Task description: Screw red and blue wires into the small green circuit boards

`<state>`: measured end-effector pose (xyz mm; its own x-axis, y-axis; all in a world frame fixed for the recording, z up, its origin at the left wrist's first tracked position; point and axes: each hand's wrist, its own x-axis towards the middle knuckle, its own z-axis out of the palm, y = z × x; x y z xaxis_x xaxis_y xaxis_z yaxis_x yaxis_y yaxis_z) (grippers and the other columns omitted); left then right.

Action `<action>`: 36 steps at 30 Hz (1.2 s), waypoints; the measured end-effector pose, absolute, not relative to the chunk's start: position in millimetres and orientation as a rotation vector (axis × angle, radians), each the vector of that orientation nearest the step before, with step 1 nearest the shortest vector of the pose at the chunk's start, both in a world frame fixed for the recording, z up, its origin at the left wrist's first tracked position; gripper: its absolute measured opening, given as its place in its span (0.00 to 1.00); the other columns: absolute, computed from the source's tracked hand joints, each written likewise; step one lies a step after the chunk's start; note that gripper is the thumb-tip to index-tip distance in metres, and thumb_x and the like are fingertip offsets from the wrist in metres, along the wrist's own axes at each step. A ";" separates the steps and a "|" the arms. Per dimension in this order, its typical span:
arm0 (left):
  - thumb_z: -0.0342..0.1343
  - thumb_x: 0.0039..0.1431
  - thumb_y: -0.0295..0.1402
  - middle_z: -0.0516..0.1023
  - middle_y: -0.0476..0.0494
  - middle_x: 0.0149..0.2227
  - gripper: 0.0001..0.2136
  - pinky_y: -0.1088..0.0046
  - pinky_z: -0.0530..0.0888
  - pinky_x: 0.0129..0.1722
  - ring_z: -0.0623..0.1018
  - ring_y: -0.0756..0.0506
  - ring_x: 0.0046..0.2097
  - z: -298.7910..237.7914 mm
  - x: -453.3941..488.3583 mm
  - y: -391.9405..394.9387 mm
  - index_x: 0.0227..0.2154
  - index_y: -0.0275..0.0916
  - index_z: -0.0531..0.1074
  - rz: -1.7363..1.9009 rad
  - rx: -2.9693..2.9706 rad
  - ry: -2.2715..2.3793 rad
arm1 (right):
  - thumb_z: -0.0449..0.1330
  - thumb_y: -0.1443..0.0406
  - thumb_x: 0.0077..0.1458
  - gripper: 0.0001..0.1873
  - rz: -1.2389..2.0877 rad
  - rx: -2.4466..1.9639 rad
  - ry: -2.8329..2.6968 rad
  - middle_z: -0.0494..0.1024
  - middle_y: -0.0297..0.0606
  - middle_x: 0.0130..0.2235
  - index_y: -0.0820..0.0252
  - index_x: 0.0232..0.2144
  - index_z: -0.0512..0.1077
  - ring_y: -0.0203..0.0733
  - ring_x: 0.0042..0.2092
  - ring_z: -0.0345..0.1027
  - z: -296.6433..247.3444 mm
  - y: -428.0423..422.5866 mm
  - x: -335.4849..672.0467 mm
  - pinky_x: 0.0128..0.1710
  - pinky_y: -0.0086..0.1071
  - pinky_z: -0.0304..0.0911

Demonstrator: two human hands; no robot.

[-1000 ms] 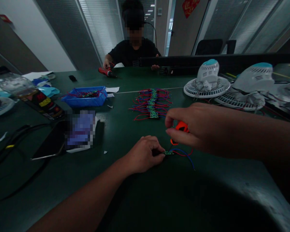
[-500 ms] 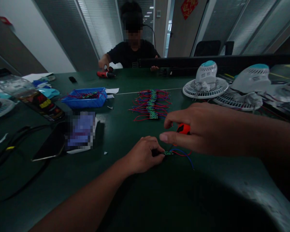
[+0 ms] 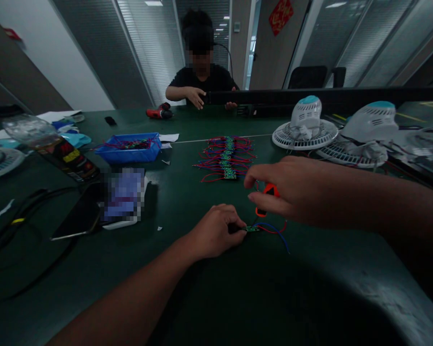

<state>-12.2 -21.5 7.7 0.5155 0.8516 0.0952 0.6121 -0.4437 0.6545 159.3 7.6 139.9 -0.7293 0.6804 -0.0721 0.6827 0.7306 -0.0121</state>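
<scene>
Pinched at its left end by my left hand (image 3: 218, 231), a small green circuit board (image 3: 253, 229) lies on the table. Red and blue wires (image 3: 279, 234) curl from its right side. My right hand (image 3: 286, 190) is closed around a screwdriver (image 3: 271, 191) with an orange and black handle, part of which the fingers hide. Its thin, dark shaft slopes down to the board; whether the tip touches is too small to tell. Beyond the hands runs a row of several wired circuit boards (image 3: 229, 161).
A blue tray (image 3: 128, 154) of wired boards stands left of the row. Nearer are a phone (image 3: 77, 214), a tilted bottle (image 3: 54, 146) and black cables (image 3: 25, 211). White fan parts (image 3: 305, 132) sit at right. Across the table, a person (image 3: 202, 79) is near a red power tool (image 3: 159, 113).
My right hand has tilted the screwdriver, showing more of its handle, while my left hand and the board stay put. The person opposite has let go of the red power tool.
</scene>
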 end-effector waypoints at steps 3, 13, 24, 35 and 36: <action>0.58 0.54 0.31 0.75 0.47 0.31 0.04 0.68 0.69 0.40 0.73 0.46 0.38 6.2 -12.4 -21.1 0.31 0.39 0.77 0.568 2.210 1.180 | 0.52 0.58 0.55 0.16 -0.081 1.145 2.837 0.76 0.37 0.26 0.59 0.41 0.72 0.40 0.24 0.67 142.2 6.0 158.2 0.25 0.31 0.52; 0.58 0.53 0.31 0.75 0.47 0.31 0.04 0.68 0.69 0.40 0.73 0.46 0.37 7.2 -12.4 -21.3 0.31 0.40 0.78 0.570 2.210 1.191 | 0.54 0.59 0.53 0.17 -0.107 1.118 2.822 0.77 0.40 0.29 0.62 0.42 0.72 0.41 0.26 0.68 147.3 1.4 160.5 0.25 0.31 0.55; 0.58 0.54 0.32 0.75 0.47 0.30 0.06 0.70 0.69 0.38 0.73 0.46 0.36 3.6 -13.0 -20.4 0.32 0.39 0.78 0.607 2.238 1.159 | 0.47 0.58 0.59 0.18 -0.057 1.112 2.733 0.78 0.41 0.30 0.56 0.38 0.76 0.47 0.31 0.71 146.2 5.2 152.4 0.28 0.36 0.55; 0.58 0.53 0.31 0.74 0.47 0.30 0.06 0.71 0.68 0.38 0.73 0.48 0.35 2.1 -12.9 -19.8 0.32 0.36 0.78 0.633 2.248 1.136 | 0.54 0.60 0.53 0.18 -0.161 1.155 2.766 0.76 0.40 0.31 0.61 0.45 0.70 0.43 0.29 0.70 149.4 3.6 155.6 0.27 0.32 0.57; 0.58 0.53 0.31 0.74 0.47 0.30 0.06 0.71 0.68 0.38 0.73 0.48 0.35 2.0 -13.1 -19.9 0.32 0.37 0.78 0.635 2.248 1.138 | 0.55 0.60 0.53 0.19 -0.168 1.154 2.762 0.76 0.40 0.32 0.61 0.46 0.70 0.43 0.29 0.70 149.8 3.8 155.8 0.27 0.32 0.57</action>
<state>-13.1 -19.9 2.0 0.5331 0.8296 0.1659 0.5773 -0.5000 0.6456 155.8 3.8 149.8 -0.6947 0.6977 -0.1748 0.7138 0.6988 -0.0477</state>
